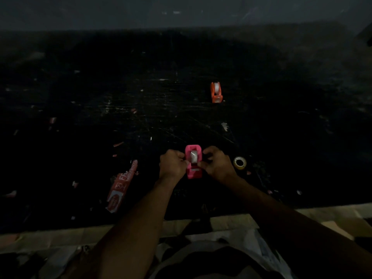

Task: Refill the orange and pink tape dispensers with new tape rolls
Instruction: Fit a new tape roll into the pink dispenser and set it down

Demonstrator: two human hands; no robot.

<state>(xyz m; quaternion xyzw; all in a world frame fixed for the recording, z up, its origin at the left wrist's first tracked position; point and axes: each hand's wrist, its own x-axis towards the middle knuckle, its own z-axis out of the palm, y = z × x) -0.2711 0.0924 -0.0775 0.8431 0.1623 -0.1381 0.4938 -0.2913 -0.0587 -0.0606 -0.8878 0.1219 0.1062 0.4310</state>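
I had my left hand point(172, 163) and right hand point(216, 164) pinched closed on the pink plastic tape dispenser point(193, 162), clear roll point(194, 157) seated.

Dark scratched table point(141, 93): orange dispenser point(216, 92), pink dispenser point(193, 162), tape roll point(240, 162), red wrapper point(120, 186).

Both hands' fingers point(207, 156) curl in against the pink dispenser point(193, 162), so their tips and its side walls are hidden. Left of them, the red wrapper's point(118, 188) print is too blurred to read. The far tabletop point(141, 77) sinks into darkness.
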